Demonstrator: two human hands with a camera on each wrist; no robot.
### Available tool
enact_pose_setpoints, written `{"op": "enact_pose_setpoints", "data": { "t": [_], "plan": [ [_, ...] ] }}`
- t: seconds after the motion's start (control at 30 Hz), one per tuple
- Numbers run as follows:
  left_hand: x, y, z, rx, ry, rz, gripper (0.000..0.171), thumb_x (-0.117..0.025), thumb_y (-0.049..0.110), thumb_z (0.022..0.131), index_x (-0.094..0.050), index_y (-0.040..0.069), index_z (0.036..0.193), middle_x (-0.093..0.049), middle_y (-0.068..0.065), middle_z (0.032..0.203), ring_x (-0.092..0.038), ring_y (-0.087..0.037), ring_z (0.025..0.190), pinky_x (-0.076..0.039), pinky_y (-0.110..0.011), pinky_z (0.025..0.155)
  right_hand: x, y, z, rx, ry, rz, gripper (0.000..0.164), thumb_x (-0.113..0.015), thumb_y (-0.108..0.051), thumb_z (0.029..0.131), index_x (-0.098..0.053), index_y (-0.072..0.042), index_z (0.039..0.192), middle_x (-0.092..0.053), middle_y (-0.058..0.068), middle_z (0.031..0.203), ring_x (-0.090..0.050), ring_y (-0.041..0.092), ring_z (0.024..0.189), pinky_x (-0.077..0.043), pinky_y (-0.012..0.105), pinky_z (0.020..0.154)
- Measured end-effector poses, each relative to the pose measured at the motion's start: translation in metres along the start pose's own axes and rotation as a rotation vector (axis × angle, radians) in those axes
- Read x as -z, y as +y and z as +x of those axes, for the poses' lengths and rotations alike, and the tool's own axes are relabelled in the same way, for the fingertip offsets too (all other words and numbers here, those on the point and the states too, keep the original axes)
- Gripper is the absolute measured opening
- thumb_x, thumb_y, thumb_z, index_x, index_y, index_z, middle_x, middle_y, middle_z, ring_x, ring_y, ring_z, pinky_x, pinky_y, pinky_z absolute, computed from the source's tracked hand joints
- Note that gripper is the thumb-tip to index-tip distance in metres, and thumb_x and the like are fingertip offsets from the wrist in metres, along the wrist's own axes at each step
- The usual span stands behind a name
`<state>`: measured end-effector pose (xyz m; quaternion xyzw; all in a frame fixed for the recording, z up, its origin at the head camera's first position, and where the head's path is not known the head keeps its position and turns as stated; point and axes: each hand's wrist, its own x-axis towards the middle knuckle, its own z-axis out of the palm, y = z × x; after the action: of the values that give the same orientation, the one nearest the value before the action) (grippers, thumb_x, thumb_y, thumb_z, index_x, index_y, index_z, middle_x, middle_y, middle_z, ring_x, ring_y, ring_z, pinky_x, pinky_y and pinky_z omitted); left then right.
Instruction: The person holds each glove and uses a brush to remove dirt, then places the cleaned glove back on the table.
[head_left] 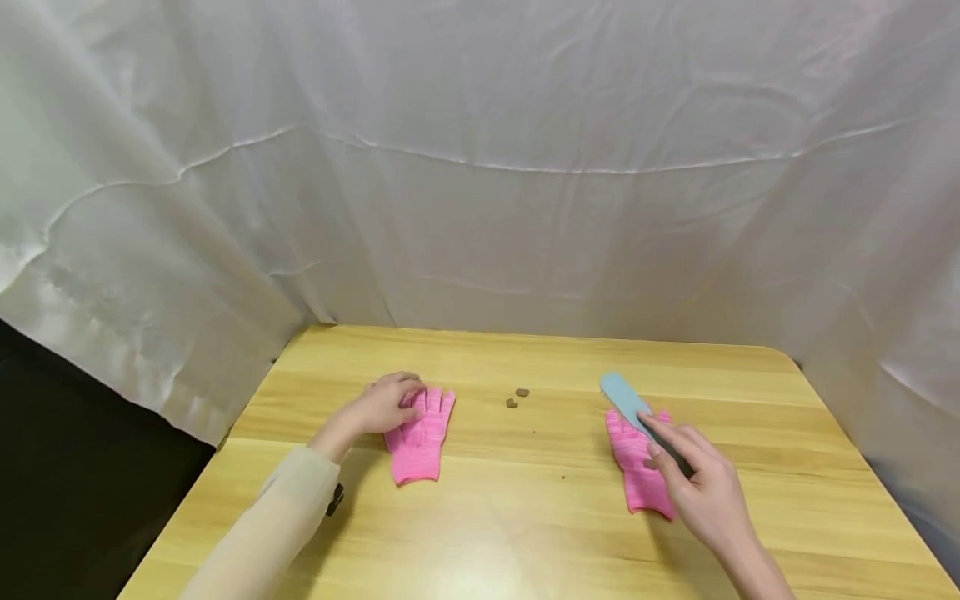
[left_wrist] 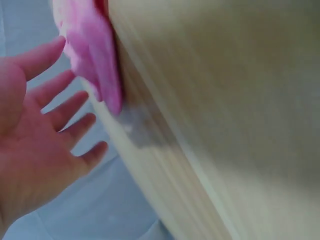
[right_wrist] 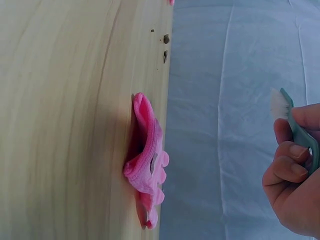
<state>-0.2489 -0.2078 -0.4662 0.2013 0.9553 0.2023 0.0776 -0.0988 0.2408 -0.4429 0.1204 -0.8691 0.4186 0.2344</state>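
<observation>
My right hand point(head_left: 708, 483) grips the handle of a light blue brush point(head_left: 619, 393), with white bristles point(right_wrist: 279, 105) visible in the right wrist view. The brush is held above the table and overlaps the right pink knit glove point(head_left: 641, 483) in the head view. That glove lies with its cuff towards me. Over the left pink glove point(head_left: 420, 454), my left hand point(head_left: 382, 407) hovers with fingers loosely bent. In the left wrist view its fingers are spread and hold nothing, the fingertips close to the glove point(left_wrist: 97, 55).
Two small brown clumps point(head_left: 522, 392) lie on the wooden table point(head_left: 495, 533) between the gloves, with dark specks nearby. A pale curtain point(head_left: 525, 250) hangs along the back and sides of the table. At the lower left is a black area point(head_left: 75, 467).
</observation>
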Motion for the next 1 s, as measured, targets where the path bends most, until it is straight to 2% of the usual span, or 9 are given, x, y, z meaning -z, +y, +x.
{"op": "enact_pose_setpoints", "data": {
  "t": [0.07,0.2,0.27,0.37,0.47,0.6,0.8,0.9,1.0],
  "plan": [
    [0.0,0.001,-0.009,-0.016,-0.038,-0.008,0.052,-0.068,0.021,0.1,-0.056,0.001,0.146,-0.043,-0.025,0.158,-0.036,-0.048,0.146,-0.025,-0.075,0.118,0.0,-0.001,-0.002,0.006,0.005,-0.008,0.045,-0.07,0.004,0.095,-0.07,-0.016,0.136,-0.067,-0.008,0.101,-0.069,-0.005,0.082,-0.052,0.013,0.06],
    [0.0,0.0,-0.026,-0.056,-0.082,-0.064,0.056,-0.062,0.02,0.104,-0.046,-0.005,0.152,-0.037,-0.028,0.161,-0.03,-0.05,0.149,-0.024,-0.067,0.122,0.0,-0.002,-0.005,0.012,0.016,-0.029,0.046,-0.071,0.003,0.094,-0.071,-0.018,0.136,-0.068,-0.011,0.098,-0.067,-0.007,0.081,-0.045,0.015,0.057],
    [-0.001,-0.001,-0.033,-0.047,-0.111,-0.089,0.065,-0.065,0.026,0.103,-0.041,-0.004,0.155,-0.032,-0.027,0.164,-0.024,-0.051,0.152,-0.019,-0.068,0.123,0.0,-0.002,-0.005,0.013,0.014,-0.028,0.046,-0.071,0.002,0.095,-0.071,-0.019,0.136,-0.068,-0.011,0.097,-0.066,-0.005,0.079,-0.044,0.016,0.056],
    [-0.003,-0.003,-0.04,-0.025,-0.164,-0.074,0.084,-0.076,0.038,0.094,-0.037,0.002,0.16,-0.024,-0.021,0.169,-0.013,-0.05,0.155,-0.012,-0.073,0.123,0.001,-0.001,-0.005,0.02,0.008,-0.034,0.046,-0.071,0.002,0.095,-0.071,-0.019,0.135,-0.068,-0.011,0.095,-0.064,-0.001,0.076,-0.044,0.016,0.056],
    [-0.004,-0.007,-0.041,-0.023,-0.204,-0.071,0.096,-0.084,0.041,0.086,-0.036,0.007,0.161,-0.018,-0.017,0.172,-0.008,-0.051,0.155,-0.009,-0.075,0.121,0.003,0.003,-0.002,0.035,0.002,-0.059,0.045,-0.071,0.001,0.095,-0.072,-0.018,0.135,-0.069,-0.007,0.097,-0.061,0.001,0.075,-0.044,0.016,0.058],
    [0.004,-0.015,-0.04,-0.042,-0.227,-0.068,0.097,-0.089,0.03,0.081,-0.038,0.008,0.16,-0.02,-0.016,0.172,-0.009,-0.054,0.154,-0.008,-0.078,0.119,0.008,0.013,0.001,0.033,-0.019,-0.1,0.043,-0.071,0.0,0.095,-0.072,-0.017,0.134,-0.069,-0.003,0.099,-0.052,0.003,0.071,-0.041,0.017,0.057],
    [0.018,-0.026,-0.04,-0.031,-0.276,-0.073,0.096,-0.091,0.017,0.078,-0.04,0.005,0.159,-0.021,-0.02,0.17,-0.013,-0.054,0.153,-0.018,-0.075,0.12,0.02,0.027,0.0,-0.014,-0.028,-0.126,0.04,-0.071,-0.003,0.096,-0.072,-0.016,0.134,-0.061,-0.006,0.089,-0.045,0.005,0.065,-0.036,0.021,0.052],
    [0.021,-0.028,-0.038,-0.052,-0.26,-0.067,0.094,-0.09,0.015,0.079,-0.04,0.002,0.158,-0.021,-0.022,0.17,-0.015,-0.054,0.153,-0.021,-0.072,0.121,0.027,0.032,0.002,-0.034,-0.022,-0.14,0.039,-0.071,-0.006,0.097,-0.071,-0.016,0.135,-0.06,-0.006,0.088,-0.044,0.006,0.063,-0.036,0.023,0.05],
    [0.023,-0.021,-0.034,-0.103,-0.191,-0.076,0.089,-0.087,0.011,0.082,-0.041,0.0,0.157,-0.021,-0.023,0.17,-0.017,-0.052,0.153,-0.022,-0.068,0.122,0.035,0.037,0.005,-0.063,-0.01,-0.161,0.038,-0.069,-0.01,0.1,-0.07,-0.017,0.137,-0.06,-0.006,0.089,-0.044,0.006,0.063,-0.036,0.023,0.05]
  ]
}}
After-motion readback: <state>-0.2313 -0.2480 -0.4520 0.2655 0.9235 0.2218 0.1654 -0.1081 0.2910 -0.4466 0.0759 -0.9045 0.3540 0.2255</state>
